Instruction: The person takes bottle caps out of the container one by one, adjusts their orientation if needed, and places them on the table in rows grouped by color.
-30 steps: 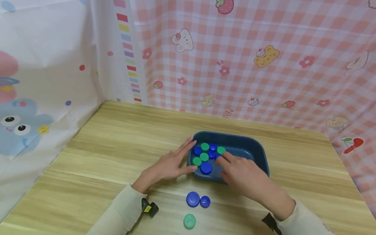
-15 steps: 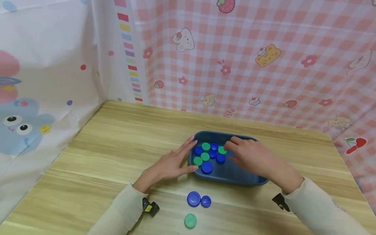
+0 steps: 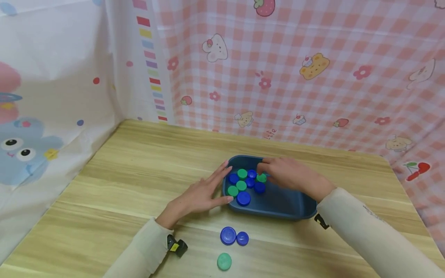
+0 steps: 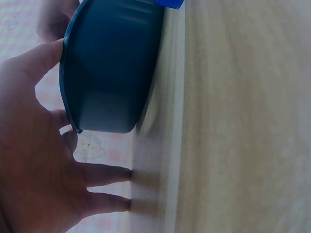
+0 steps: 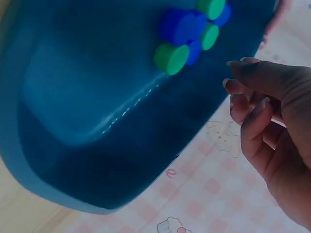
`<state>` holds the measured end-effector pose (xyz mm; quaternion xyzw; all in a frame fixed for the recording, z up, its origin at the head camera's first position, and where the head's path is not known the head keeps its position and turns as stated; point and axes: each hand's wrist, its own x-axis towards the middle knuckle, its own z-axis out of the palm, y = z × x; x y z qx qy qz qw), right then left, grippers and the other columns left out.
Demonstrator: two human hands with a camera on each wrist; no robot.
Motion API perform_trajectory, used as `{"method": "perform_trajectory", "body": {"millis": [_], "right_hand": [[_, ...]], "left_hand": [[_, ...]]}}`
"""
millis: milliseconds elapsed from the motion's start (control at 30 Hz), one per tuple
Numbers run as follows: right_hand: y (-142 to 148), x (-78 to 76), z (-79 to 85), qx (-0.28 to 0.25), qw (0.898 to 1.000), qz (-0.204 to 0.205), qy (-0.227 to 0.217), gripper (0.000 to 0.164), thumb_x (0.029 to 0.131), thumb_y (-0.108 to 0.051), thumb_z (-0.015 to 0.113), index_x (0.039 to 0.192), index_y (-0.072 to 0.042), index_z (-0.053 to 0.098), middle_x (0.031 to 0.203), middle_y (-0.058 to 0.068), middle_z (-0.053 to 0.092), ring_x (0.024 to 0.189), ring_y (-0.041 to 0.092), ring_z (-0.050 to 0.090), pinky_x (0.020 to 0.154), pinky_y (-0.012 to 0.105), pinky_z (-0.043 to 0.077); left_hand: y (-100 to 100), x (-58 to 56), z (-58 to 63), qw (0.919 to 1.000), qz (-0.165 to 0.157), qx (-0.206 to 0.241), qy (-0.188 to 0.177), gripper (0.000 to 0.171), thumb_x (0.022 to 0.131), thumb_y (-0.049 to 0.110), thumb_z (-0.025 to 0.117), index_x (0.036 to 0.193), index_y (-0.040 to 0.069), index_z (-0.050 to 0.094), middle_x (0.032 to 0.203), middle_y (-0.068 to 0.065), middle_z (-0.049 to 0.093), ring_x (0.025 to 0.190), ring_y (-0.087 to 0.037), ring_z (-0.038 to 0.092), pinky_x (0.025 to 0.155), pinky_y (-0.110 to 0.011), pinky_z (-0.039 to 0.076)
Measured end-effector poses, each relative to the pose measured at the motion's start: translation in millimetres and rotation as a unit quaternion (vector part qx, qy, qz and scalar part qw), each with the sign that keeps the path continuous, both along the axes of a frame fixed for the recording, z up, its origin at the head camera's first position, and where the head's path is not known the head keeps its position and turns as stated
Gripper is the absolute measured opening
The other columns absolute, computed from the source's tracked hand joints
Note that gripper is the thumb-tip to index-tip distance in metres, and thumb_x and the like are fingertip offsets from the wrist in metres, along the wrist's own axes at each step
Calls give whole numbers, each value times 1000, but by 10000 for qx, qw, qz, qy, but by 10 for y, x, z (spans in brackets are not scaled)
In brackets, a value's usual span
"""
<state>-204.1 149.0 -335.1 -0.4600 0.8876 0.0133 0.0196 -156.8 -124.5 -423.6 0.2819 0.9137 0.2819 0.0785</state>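
A dark blue tray [image 3: 283, 202] holds green and blue bottle caps gathered at its left end, among them a large blue cap [image 3: 243, 198] and a green cap [image 3: 241, 185]. My left hand [image 3: 199, 196] rests at the tray's left end, fingers spread and thumb at the rim, as the left wrist view also shows. Over the tray's back side is my right hand [image 3: 293, 173], its fingers loosely bent close to a green cap [image 3: 261, 178]. In the right wrist view nothing shows between the fingers of the right hand [image 5: 277, 126].
In front of the tray on the wooden table [image 3: 139, 162] lie a larger blue cap [image 3: 228, 236], a smaller blue cap [image 3: 242, 238] beside it, and a green cap [image 3: 224, 261]. A checked cloth [image 3: 285, 96] hangs behind the table.
My right hand drew back from a blue cap in the tray, first rightward, then toward the tray's back rim near the green cap. The left hand has stayed in place.
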Motion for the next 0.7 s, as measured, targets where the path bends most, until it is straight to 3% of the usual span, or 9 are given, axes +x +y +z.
{"method": "perform_trajectory", "body": {"millis": [233, 400, 533, 700], "right_hand": [[-62, -131, -55, 588, 9976, -329, -187, 21, 85, -10, 73, 106, -14, 71, 101, 5, 65, 86, 23, 63, 77, 40, 54], [-134, -167, -132, 991, 9949, -139, -133, 25, 88, -13, 70, 113, -16, 70, 106, 7, 67, 88, 25, 65, 77, 41, 54], [-180, -184, -178, 1095, 9938, -49, -162, 23, 88, -14, 71, 110, -18, 70, 101, 4, 66, 81, 21, 63, 74, 38, 55], [-185, -227, -203, 1099, 9936, -76, -256, 21, 86, -14, 73, 107, -17, 72, 99, 4, 68, 84, 22, 65, 76, 38, 54]], "left_hand": [[1, 2, 3, 10000, 22, -29, -18, 81, 93, 60, 46, 155, 29, 4, 159, 12, -11, 137, -33, 31, 102, -67, 23], [-4, 10, 5, 10000, 34, -36, -41, 81, 93, 61, 46, 155, 30, 4, 159, 11, -10, 137, -33, 31, 101, -67, 24], [-4, 13, 10, 10000, 27, -5, -8, 81, 93, 60, 46, 155, 29, 5, 160, 9, -8, 137, -33, 31, 101, -68, 24], [-2, 5, 9, 10000, 19, -4, 18, 81, 93, 59, 47, 155, 29, 5, 160, 10, -9, 136, -34, 32, 101, -68, 25]]}}
